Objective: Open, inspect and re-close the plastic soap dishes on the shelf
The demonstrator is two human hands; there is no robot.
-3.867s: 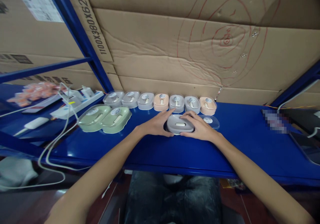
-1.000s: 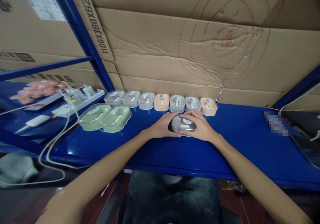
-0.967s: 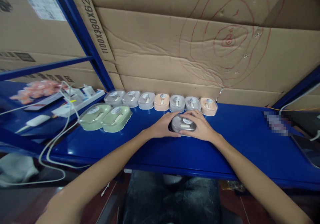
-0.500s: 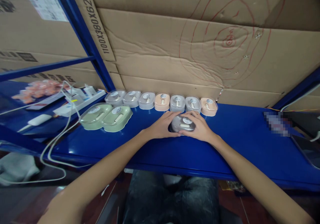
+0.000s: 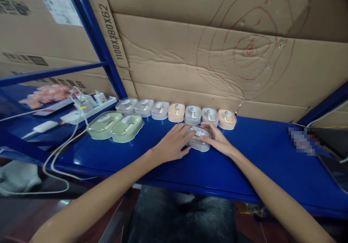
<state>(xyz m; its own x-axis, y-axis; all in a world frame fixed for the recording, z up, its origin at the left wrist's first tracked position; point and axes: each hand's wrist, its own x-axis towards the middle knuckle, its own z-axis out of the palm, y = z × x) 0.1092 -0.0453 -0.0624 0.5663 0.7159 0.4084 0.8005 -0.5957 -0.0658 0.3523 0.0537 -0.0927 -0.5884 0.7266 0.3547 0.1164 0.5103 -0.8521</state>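
Observation:
A small grey box with a clear domed lid, a round label and a pale clip [image 5: 200,146] sits low at the blue tabletop between both hands. At its left end is my left hand [image 5: 174,141], fingers over the lid's edge and thumb by the near left side. My right hand [image 5: 219,141] curves round the right end, thumb across the lid top and fingers along the far edge. Behind it stands a row of similar boxes, among them a grey box [image 5: 210,117] and a peach box [image 5: 227,120]. Two green boxes [image 5: 127,129] lie side by side to the left.
A cardboard sheet [image 5: 174,54] with red rings drawn on it backs the blue table [image 5: 261,156]. At left are a white power strip [image 5: 81,110], trailing white cables [image 5: 58,156] and orange wrapped items [image 5: 49,94]. Blue shelf posts [image 5: 94,36] frame the table.
The grey box has turned and tilted differently between my hands, its clip now largely covered. My left fingers have spread and shifted onto its left edge; my right thumb has moved onto the lid.

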